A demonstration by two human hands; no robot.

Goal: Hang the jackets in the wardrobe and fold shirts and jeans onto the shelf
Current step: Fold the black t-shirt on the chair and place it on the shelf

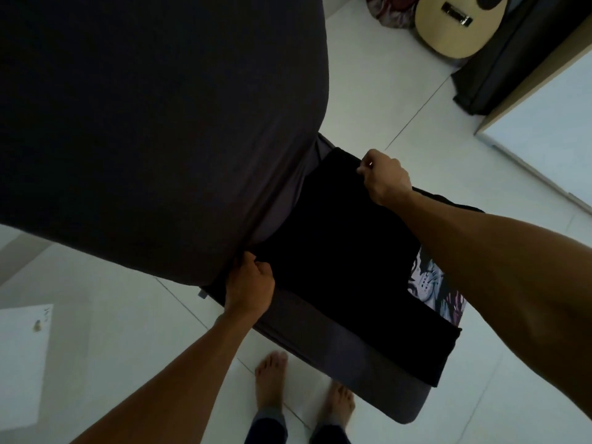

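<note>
A black shirt (339, 251) with a pale printed picture lies flat on the dark grey sofa seat (362, 357). One side is folded over, so the print shows only at the right edge. My left hand (251, 288) pinches the shirt's near-left corner, fingers closed on the cloth. My right hand (386, 176) grips the far corner of the same folded edge. Both arms reach out over the seat.
The sofa's large dark back (144, 123) fills the upper left. A guitar (455, 24) leans at the top right beside a dark case and a wooden wardrobe edge (531, 78). White paper (22, 363) lies on the tiled floor at left. My bare feet (304, 392) stand before the seat.
</note>
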